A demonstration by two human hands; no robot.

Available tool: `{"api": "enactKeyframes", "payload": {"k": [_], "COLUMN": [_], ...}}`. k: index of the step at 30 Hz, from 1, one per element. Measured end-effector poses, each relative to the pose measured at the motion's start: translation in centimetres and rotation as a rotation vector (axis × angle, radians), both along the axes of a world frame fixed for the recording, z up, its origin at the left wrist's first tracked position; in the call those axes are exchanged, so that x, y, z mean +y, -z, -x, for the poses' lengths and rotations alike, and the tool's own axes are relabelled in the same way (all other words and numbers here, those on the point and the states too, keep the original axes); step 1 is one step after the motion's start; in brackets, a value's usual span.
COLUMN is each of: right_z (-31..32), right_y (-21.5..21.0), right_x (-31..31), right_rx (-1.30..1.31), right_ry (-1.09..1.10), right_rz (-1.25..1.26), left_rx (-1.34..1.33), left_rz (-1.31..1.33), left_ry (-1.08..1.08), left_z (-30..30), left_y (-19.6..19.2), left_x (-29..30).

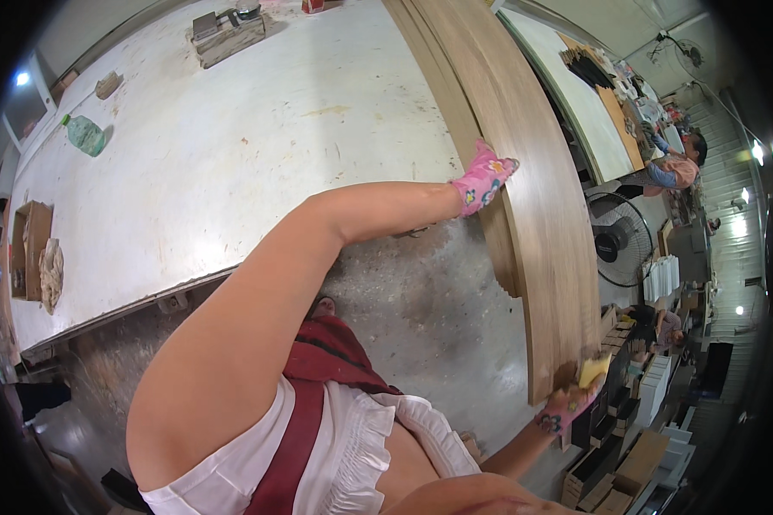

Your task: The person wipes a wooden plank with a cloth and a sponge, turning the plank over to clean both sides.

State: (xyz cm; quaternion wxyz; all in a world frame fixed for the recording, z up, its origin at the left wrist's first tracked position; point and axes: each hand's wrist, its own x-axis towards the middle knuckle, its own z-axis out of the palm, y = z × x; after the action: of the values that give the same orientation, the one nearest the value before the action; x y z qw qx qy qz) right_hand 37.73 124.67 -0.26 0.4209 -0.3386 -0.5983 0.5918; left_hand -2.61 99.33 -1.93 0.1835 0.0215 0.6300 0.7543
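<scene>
A long wood-grain board (532,197) lies over the table's right side, its near end jutting past the table edge. Another board (429,60) shows beneath its left edge. My left hand (487,178), in a pink flowered glove, is closed on the upper board's left edge, partway along. At the board's near end, my right hand (569,407), in a similar glove, is closed on a yellow pad (593,371). Motion blurs this hand, so whether the pad is sponge or folded cloth is unclear. A small brown patch (565,375) beside it is too smeared to identify.
The white table (335,112) carries a green-tinted bottle (84,135), a wooden box (30,249), a rag (51,275) and a block (230,39). To the right stand a floor fan (614,240) and cartons (640,463). A co-worker (678,167) is at another table.
</scene>
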Motion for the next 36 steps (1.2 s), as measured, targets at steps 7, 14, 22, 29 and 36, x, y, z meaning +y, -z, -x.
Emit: {"api": "enactKeyframes", "payload": {"k": [7,14,22,29,36], "right_z": [11.4,18.5,24.9,23.1,21.6], "right_y": [0.3,-0.5,-0.9,-2.1,7.4], "right_x": [-2.8,-5.6,-9.4,-15.3,-36.0], "right_rx": [-0.337,-0.049,0.259,0.503,0.313], "right_ry": [-0.026,-0.131,-0.043,0.186,-0.27], "right_rz": [-0.364,-0.429,0.131,-0.228,-0.211], "left_rx": [0.08,0.08,0.103,-0.117,-0.163], "left_rz": [0.131,0.046,-0.427,-0.29,-0.227], "left_ry": [0.021,0.205,0.689,0.595,0.434], "left_z": [-0.4,-2.0,-8.5,-11.8,-15.4], "left_y": [2.2,1.8,4.8,9.3,6.7], "left_x": [2.1,2.4,-8.9,-24.5,-32.9]}}
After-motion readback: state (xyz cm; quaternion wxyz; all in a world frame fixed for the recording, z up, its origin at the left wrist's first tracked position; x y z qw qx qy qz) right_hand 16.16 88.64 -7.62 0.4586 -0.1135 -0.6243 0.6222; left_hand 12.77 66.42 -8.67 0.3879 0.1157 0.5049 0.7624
